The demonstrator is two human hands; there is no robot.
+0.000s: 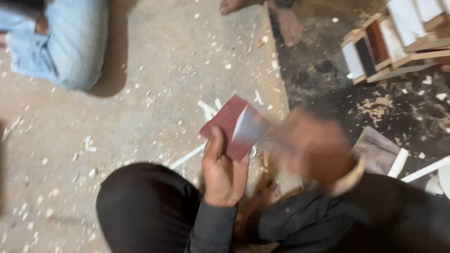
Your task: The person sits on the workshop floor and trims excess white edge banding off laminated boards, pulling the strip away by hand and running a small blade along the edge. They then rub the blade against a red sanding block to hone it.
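My left hand holds a dark red sheet of sandpaper by its lower edge, thumb on top, above my knee in black trousers. A pale, flat blurred piece lies against the sheet's right side. My right hand is a motion blur just right of the sheet, fingers curled; I cannot tell what it grips.
Wood chips and white offcut strips litter the concrete floor. A wooden frame with white panels stands at the top right. Another person's knee in light jeans is at the top left, bare feet at the top centre.
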